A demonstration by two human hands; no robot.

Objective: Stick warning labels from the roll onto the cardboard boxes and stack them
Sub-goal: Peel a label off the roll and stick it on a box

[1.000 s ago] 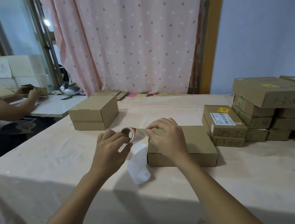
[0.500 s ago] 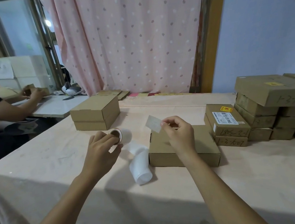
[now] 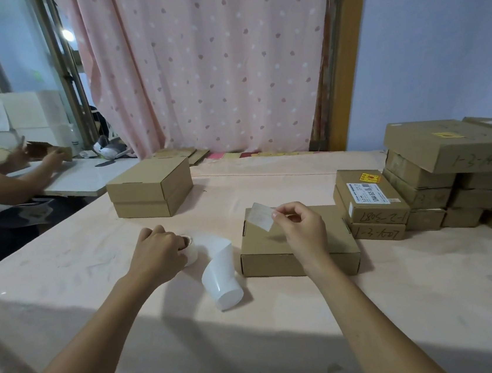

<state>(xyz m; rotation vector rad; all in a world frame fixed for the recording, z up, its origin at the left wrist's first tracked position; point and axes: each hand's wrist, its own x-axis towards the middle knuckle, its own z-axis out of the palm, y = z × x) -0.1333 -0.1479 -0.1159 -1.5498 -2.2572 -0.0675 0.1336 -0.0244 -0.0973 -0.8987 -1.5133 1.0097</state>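
Tabletop box [image 3: 449, 148] reads "1-3-"; right hand [image 3: 303, 232] pinches a label [image 3: 262, 216].

Whitish peeled label [image 3: 262, 216], pinched in the right hand [image 3: 300, 232], tilts over the flat brown box [image 3: 297, 245]. The roll [image 3: 191, 249] sits just left, its bare backing strip [image 3: 221, 275] curling off. Labelled boxes [image 3: 372, 199] are stacked to the right.

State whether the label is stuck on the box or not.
Not stuck: the right hand pinches the label by one edge, held above the flat box.
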